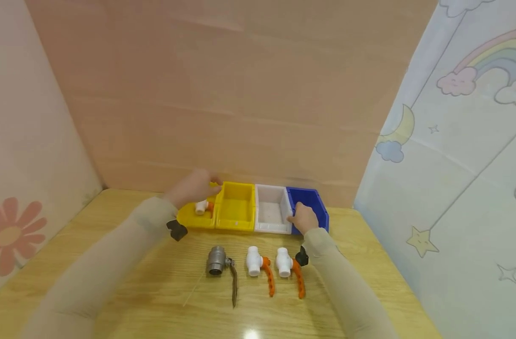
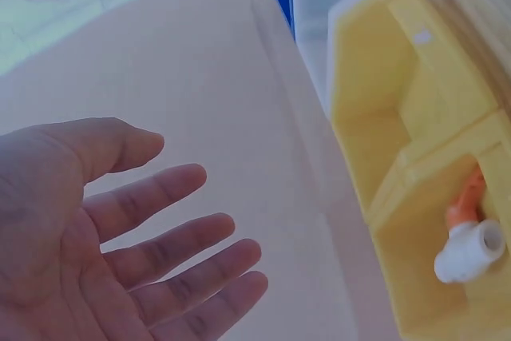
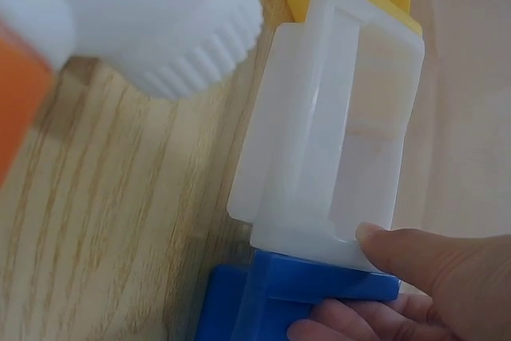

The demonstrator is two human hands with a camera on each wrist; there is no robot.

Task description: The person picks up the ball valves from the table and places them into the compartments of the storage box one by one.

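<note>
My left hand (image 1: pixel 196 187) hovers at the back of the left yellow bin (image 1: pixel 194 221), holding nothing; its fingers are spread in the left wrist view. Inside that bin lies a white plastic ball valve (image 2: pixel 471 251) with an orange handle. At the other end of the row, my right hand (image 1: pixel 306 219) pinches the adjoining walls of the white bin (image 3: pixel 297 189) and blue bin (image 3: pixel 271 289). The thumb rests on the white bin's edge, and the other fingers curl into the blue bin.
On the wooden table (image 1: pixel 156 282), in front of the bins, lie a metal ball valve (image 1: pixel 217 260) with a dark handle and two white ball valves, one in the middle (image 1: pixel 253 261) and one at right (image 1: pixel 284 262), both orange-handled. A second yellow bin (image 1: pixel 236 225) adjoins the white one.
</note>
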